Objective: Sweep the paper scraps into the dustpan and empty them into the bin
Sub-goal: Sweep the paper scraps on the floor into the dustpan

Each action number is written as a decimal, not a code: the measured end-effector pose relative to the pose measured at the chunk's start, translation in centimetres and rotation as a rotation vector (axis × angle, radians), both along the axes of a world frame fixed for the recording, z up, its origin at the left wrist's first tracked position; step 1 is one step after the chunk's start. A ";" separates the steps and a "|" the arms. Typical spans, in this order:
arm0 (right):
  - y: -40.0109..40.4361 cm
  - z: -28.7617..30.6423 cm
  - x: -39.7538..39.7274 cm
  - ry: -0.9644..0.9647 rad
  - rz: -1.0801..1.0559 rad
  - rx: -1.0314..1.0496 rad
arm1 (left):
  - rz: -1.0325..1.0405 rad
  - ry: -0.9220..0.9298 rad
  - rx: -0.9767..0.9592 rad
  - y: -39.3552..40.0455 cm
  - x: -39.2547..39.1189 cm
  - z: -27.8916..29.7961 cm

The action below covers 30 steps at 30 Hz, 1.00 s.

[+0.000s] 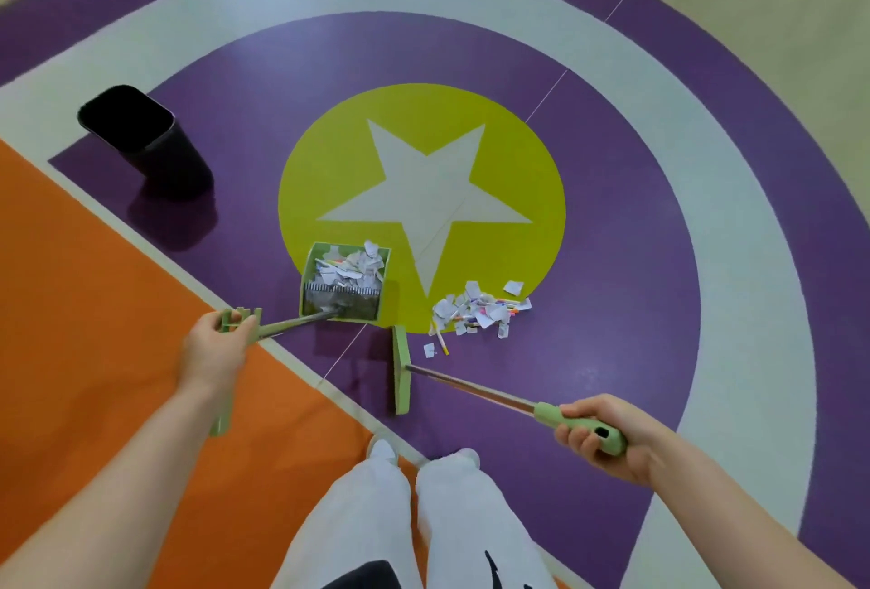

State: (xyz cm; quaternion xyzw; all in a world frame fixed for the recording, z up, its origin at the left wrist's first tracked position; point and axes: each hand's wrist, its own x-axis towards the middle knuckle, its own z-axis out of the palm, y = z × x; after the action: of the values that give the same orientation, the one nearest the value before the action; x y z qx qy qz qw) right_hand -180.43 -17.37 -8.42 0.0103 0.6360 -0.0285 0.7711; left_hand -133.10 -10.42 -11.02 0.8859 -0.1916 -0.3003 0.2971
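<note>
Head view: left hand (212,348) curled tight round dustpan (346,282) handle, right hand (595,433) curled tight round broom (401,369) handle. Paper scraps (478,313) beside broom, some inside dustpan. Bin (141,136) well apart.

From my remote station the head view is evenly and brightly lit, with colours well saturated. Soft overhead light produces a pale sheen on the purple floor (612,259) at upper left and a fainter one near the right. The black bin (141,136) casts a diffuse shadow toward the lower right; the broom head (401,369) throws a short dim one to its left. Wide-angle distortion bends the floor rings strongly and stretches both forearms at the bottom corners. Focus is slightly soft throughout; the paper scraps (478,313) show no legible detail.
</note>
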 end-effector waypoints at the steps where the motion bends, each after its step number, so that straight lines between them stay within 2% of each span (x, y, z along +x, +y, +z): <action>1: -0.2 -0.3 -0.7 0.049 0.064 -0.045 | -0.015 -0.001 -0.002 -0.6 -0.3 0.0; 4: -1.2 -1.4 -3.1 0.162 0.187 -0.136 | -0.018 0.015 -0.017 -2.1 -1.7 0.0; 8: -4.2 -1.4 -6.2 0.129 0.059 -0.094 | 0.001 0.031 -0.028 -3.8 -4.3 0.4; 14: -8.3 -0.5 -11.8 0.159 0.028 -0.098 | 0.022 0.028 -0.010 -5.8 -9.2 0.4; 21: -9.9 0.7 -13.7 0.007 -0.106 -0.063 | 0.014 0.028 -0.011 -7.5 -13.0 0.0; 30: -11.0 4.2 -16.8 -0.134 -0.218 -0.060 | -0.032 -0.055 -0.001 -5.8 -14.7 2.1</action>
State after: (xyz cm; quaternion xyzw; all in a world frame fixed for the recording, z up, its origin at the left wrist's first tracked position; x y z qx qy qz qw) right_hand -197.22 -28.37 -4.26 0.0581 0.5772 -0.1307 0.8040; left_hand -147.75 -16.25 -8.95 0.8904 -0.2140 -0.2807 0.2874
